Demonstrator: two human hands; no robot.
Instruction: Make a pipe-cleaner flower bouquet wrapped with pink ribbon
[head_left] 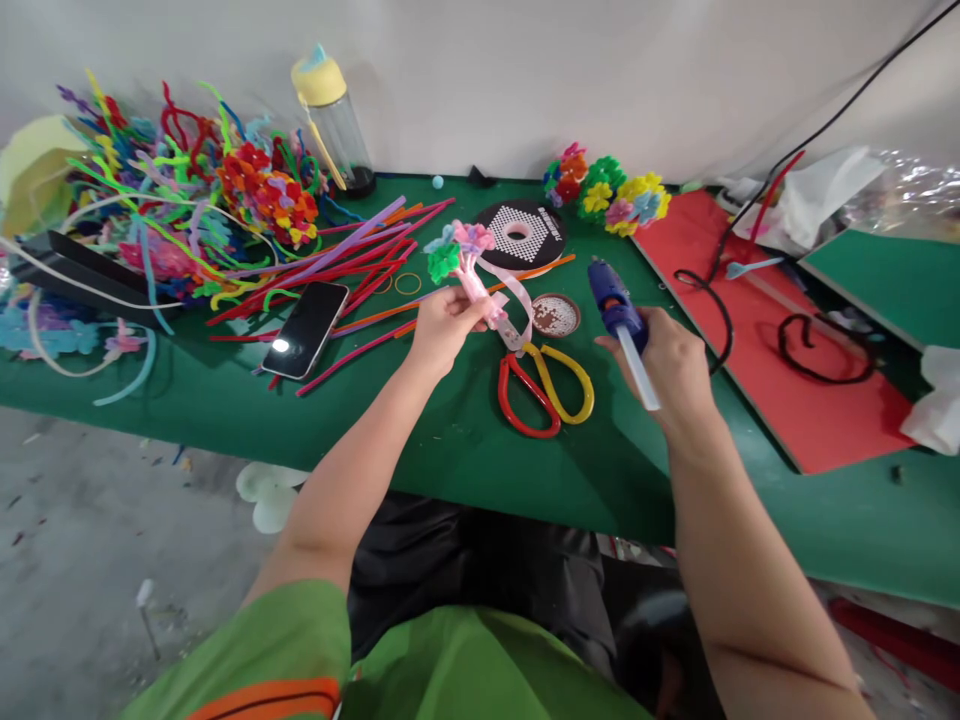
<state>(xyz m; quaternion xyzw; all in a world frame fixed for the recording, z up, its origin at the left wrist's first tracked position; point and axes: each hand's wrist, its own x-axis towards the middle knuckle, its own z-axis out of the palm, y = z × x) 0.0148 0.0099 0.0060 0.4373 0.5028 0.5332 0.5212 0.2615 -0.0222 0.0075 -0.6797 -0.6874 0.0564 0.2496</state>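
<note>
My left hand [444,325] is closed around the pink stem of a small pipe-cleaner flower bunch [459,252] with green, blue and pink blooms, held above the green table [465,440]. A pink ribbon [520,308] loops from the stem. My right hand [671,365] grips a blue hot glue gun [615,303], its white glue stick poking out toward me. A black cord [716,310] runs from the gun. Red and yellow handled scissors [544,390] lie between my hands.
Loose pipe cleaners [360,270] and a heap of finished flowers [225,200] fill the left. A phone [307,328], a black ribbon spool [521,232], a small round dish [556,314], a bottle [334,125], flower clusters [607,195] and a red board [780,340] are also here.
</note>
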